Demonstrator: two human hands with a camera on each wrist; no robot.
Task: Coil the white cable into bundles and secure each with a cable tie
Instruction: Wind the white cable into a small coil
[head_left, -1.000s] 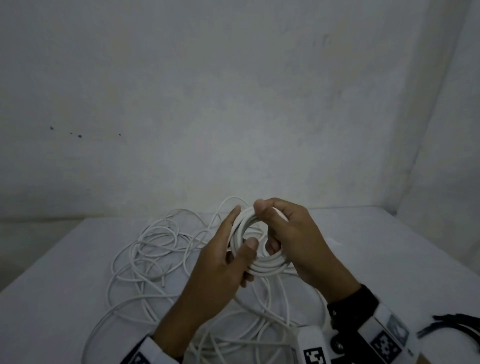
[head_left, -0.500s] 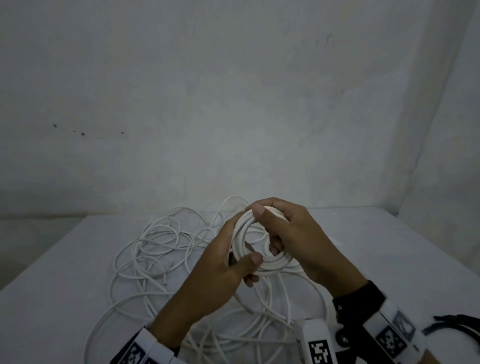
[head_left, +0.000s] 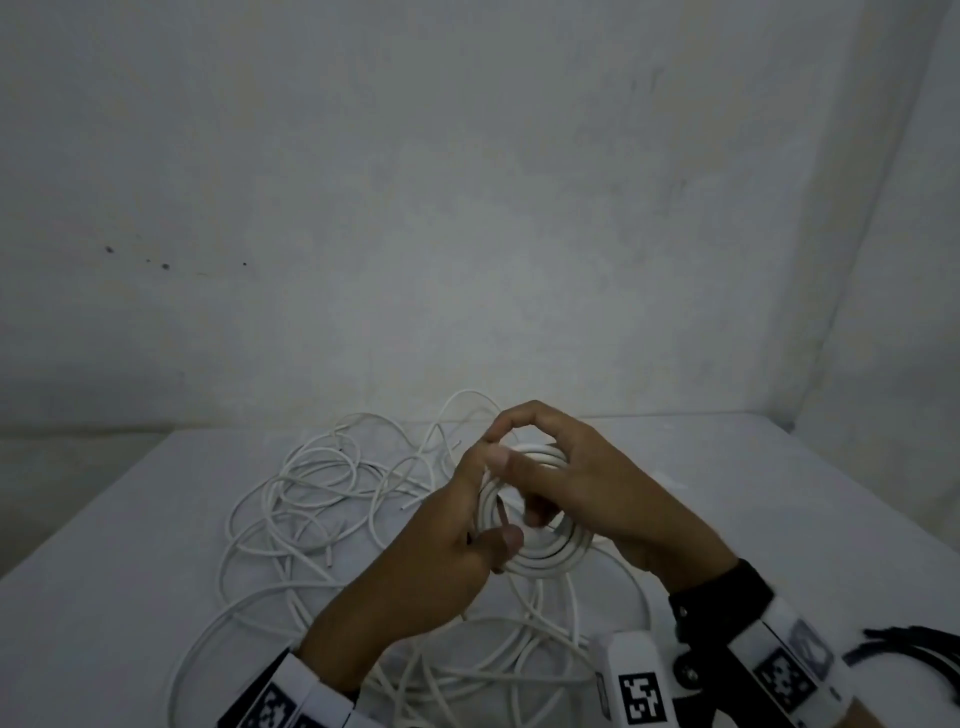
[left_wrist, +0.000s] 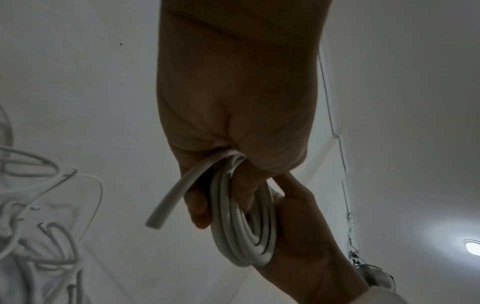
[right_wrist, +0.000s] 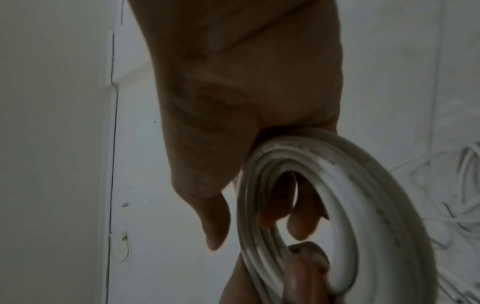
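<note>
Above the table I hold a small coil of white cable (head_left: 545, 561) between both hands. My left hand (head_left: 493, 499) grips its left side, thumb on the lower rim, and a short free cable end (left_wrist: 168, 201) pokes out below the palm. Over the coil's top arches my right hand (head_left: 506, 447), with fingers curled through the middle of the coil (right_wrist: 363, 195). The rest of the white cable (head_left: 311, 493) lies in loose tangled loops on the white table (head_left: 130, 571), left of and under the hands.
Black cable ties (head_left: 909, 644) lie at the table's right front edge, beside my right wrist. A grey wall stands close behind the table, with a side wall on the right. Bare tabletop (head_left: 779, 493) shows right of the hands.
The coil has tipped from facing me to lying flatter. My right hand has moved over its top and now hides the upper rim. My left hand has kept its grip.
</note>
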